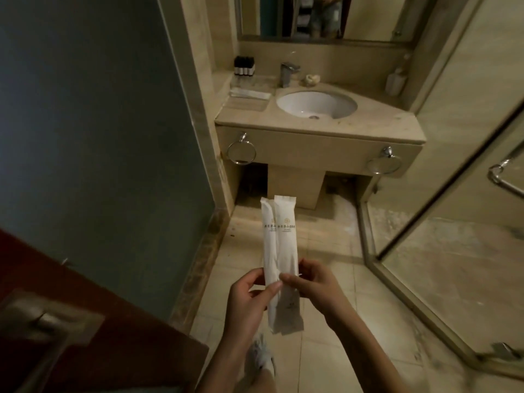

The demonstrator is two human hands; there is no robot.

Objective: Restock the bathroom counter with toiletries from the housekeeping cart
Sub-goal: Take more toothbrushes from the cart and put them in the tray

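Two long white toiletry packets (280,242) stand upright side by side in front of me, above the tiled floor. My left hand (249,302) pinches the left packet near its lower half, thumb across its front. My right hand (309,285) pinches the right packet at the same height. The beige bathroom counter (382,120) with its white sink (316,104) lies ahead, well beyond both hands. On the counter's left end sit several small dark bottles (244,66) and a flat white packet (251,93).
A chrome tap (287,73) stands behind the sink, under a mirror (326,15). Towel rings (241,151) hang from the counter front. A glass shower enclosure (453,222) fills the right side. A dark wooden door (71,321) is at lower left, a grey-green wall (99,123) beside it.
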